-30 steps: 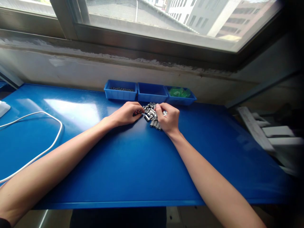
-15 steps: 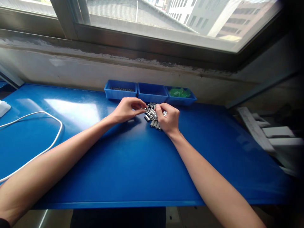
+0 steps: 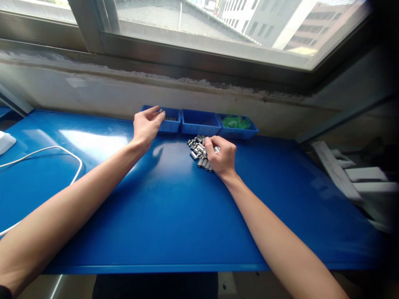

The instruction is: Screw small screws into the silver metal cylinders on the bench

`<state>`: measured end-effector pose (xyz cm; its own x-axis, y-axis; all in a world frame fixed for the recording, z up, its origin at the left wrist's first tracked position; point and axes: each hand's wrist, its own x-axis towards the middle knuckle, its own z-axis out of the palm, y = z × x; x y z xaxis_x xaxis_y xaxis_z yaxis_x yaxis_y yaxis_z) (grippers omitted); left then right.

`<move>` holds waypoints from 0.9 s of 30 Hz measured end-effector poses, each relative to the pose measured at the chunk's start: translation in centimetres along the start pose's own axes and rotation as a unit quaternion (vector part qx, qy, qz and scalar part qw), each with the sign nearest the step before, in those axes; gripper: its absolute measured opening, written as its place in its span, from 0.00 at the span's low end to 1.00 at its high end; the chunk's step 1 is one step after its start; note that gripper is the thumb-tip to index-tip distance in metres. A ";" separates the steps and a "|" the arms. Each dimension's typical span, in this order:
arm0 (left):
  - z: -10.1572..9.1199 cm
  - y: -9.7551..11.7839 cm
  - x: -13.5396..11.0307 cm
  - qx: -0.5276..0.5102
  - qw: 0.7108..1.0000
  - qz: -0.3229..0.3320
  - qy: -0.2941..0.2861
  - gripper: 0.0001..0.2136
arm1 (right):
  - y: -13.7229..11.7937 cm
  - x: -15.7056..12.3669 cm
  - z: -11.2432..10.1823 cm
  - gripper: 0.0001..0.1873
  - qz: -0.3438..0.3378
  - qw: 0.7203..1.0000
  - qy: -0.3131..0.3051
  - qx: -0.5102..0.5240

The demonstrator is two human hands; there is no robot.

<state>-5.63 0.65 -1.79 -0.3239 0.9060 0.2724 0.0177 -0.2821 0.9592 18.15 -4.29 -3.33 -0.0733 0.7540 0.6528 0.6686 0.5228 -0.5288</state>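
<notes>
Our left hand (image 3: 149, 123) pinches a small metal piece (image 3: 161, 110) above the left bin (image 3: 171, 126).
The blue tabletop (image 3: 162, 216) gives us a broad stretch between our forearms, from the pile of metal parts (image 3: 198, 150) to its front edge; the bins stand in a row behind the pile, near the wall (image 3: 102, 97). Our right hand (image 3: 220, 157) is curled at the pile's right side, and we cannot tell whether it grips a part. Beyond the middle bin (image 3: 200, 129), the right bin (image 3: 238, 132) holds green material (image 3: 236, 122). A white cable (image 3: 79, 167) loops leftward, partly hidden by our left forearm.
</notes>
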 end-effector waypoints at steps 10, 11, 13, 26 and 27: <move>0.3 0.4 -0.7 0.076 0.994 0.053 -0.053 0.13 | -0.1 0.0 -0.1 0.17 0.005 1.000 -0.006 0.002; 0.5 0.5 -1.0 0.083 0.992 0.058 -0.075 0.11 | -0.2 0.0 -0.1 0.17 0.006 1.000 -0.006 0.001; 0.9 0.7 -1.7 0.097 0.984 0.066 -0.134 0.10 | -0.2 0.0 -0.2 0.18 0.006 1.000 -0.006 -0.001; 1.5 -1.2 -4.4 0.245 0.859 0.292 -0.344 0.14 | 0.0 0.0 -0.1 0.17 0.002 1.000 -0.008 -0.005; 1.4 -1.3 -4.4 0.246 0.853 0.298 -0.350 0.14 | 0.0 0.0 -0.1 0.17 0.003 1.000 -0.009 -0.007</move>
<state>-2.88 -2.57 -4.09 0.5235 0.6627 0.5356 0.4323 -0.7482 0.5032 18.22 -4.34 -3.32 -0.0825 0.7647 0.6391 0.6790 0.5125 -0.5256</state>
